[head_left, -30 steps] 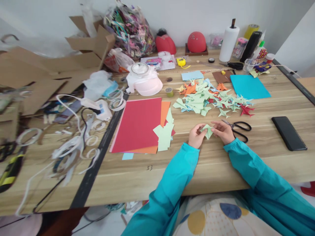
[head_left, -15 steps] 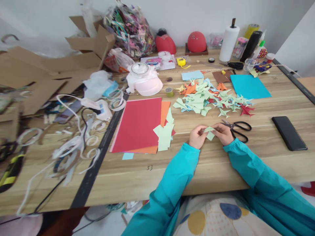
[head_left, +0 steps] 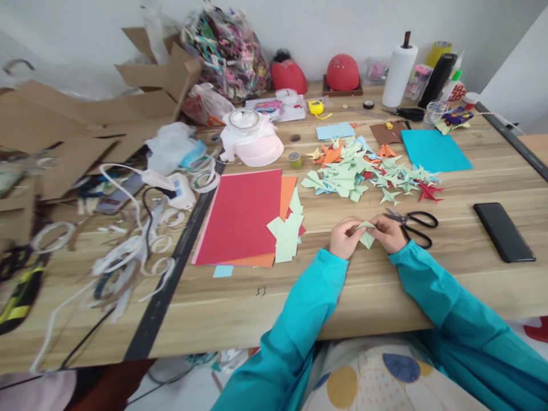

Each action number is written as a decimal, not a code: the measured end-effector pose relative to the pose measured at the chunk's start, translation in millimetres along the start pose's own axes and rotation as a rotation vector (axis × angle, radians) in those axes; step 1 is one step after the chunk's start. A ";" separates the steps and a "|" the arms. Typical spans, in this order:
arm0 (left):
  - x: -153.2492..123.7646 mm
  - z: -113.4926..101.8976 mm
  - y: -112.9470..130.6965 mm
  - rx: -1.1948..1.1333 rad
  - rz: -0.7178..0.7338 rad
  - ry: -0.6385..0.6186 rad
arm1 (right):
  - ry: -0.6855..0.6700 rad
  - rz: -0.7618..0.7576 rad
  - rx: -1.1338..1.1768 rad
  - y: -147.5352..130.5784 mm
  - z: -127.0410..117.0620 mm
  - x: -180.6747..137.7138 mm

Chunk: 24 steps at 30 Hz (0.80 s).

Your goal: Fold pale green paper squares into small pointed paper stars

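Observation:
Between my hands is a small piece of folded pale green paper [head_left: 367, 237], its lower tip pointing toward me. My left hand [head_left: 345, 237] pinches its left side, and my right hand [head_left: 389, 233] pinches its right side, with the fingertips close together over the middle. Black-handled scissors [head_left: 417, 224] lie on the table just beside my right hand. Beyond my hands spreads a heap of folded paper pieces [head_left: 345, 171], mostly pale green, some orange, blue and red. Loose pale green paper pieces [head_left: 286, 238] lie left of my left hand.
Large red paper sheets [head_left: 240, 217] lie left on the wooden table, orange ones beneath. A black phone [head_left: 504, 232] is at the right. Farther back are a bright blue sheet [head_left: 436, 150] and a white roll [head_left: 399, 77]. Cables and white strips [head_left: 124, 254] clutter the left side.
My fingertips have come closer together over the middle of the green paper, covering more of its upper part. The paper has tilted slightly; everything else stays put.

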<state>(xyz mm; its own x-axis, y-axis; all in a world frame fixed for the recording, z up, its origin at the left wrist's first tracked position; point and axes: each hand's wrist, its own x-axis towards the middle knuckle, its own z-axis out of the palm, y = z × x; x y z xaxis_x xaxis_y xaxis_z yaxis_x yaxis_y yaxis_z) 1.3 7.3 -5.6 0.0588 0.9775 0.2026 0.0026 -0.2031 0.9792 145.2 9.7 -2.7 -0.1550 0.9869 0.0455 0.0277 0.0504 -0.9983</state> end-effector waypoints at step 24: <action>3.2 0.8 -6.2 -0.476 -0.398 -0.035 | 0.110 0.092 0.106 -0.8 -2.0 3.8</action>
<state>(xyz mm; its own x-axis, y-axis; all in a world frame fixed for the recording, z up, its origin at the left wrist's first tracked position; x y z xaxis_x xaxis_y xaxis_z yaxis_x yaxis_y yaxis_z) 2.2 11.7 -11.0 0.1780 0.9688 -0.1722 -0.4141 0.2325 0.8800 146.5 13.7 -1.6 -0.0473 0.9977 -0.0481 -0.0681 -0.0512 -0.9964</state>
